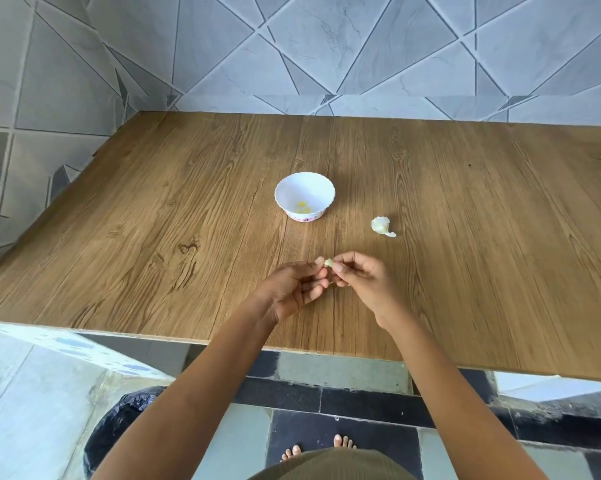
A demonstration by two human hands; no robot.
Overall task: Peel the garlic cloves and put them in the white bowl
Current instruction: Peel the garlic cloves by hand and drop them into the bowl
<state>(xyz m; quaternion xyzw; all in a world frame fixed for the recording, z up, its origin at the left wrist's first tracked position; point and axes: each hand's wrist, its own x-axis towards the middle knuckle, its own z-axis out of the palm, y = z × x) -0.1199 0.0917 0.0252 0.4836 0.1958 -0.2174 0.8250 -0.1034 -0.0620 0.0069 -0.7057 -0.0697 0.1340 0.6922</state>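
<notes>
A small pale garlic clove (328, 262) is pinched between the fingertips of both hands above the near middle of the wooden table (153, 237). My left hand (294, 289) grips it from the left, my right hand (361, 278) from the right. The white bowl (285, 192) with a scalloped rim stands farther back on the table, with pale yellowish peeled pieces (302, 206) at its bottom. A clump of unpeeled garlic (382, 226) in white skin lies to the right of the bowl.
Grey tiled walls rise behind and to the left of the table. Below the table's near edge a dark bin lined with a black bag (119, 434) stands on the floor to the left of my bare feet.
</notes>
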